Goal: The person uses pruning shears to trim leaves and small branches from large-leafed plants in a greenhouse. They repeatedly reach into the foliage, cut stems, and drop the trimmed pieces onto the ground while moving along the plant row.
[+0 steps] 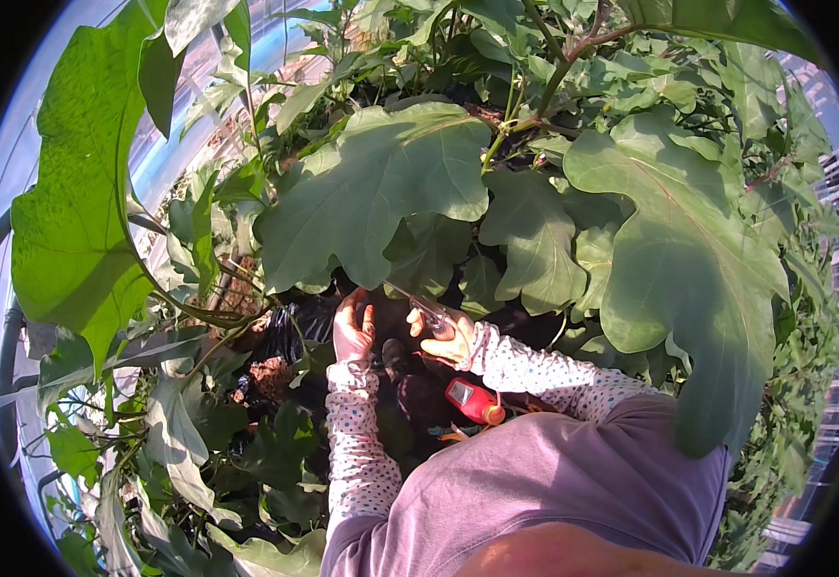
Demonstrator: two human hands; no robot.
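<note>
In the middle of the head view, my left hand reaches up to the lower edge of a large lobed leaf, apparently of an eggplant plant. Its fingertips are beside a dark, shaded thing that is too hidden to name; whether they grip it is unclear. To the right, my right hand holds a clear tool whose thin end points up and left towards the leaf. A red bottle with an orange cap lies tilted below my right wrist.
Broad leaves hang close on the right, and another leaf rises near the camera at left. A thick branching stem crosses above. Black plastic film and brown soil show left of my hands.
</note>
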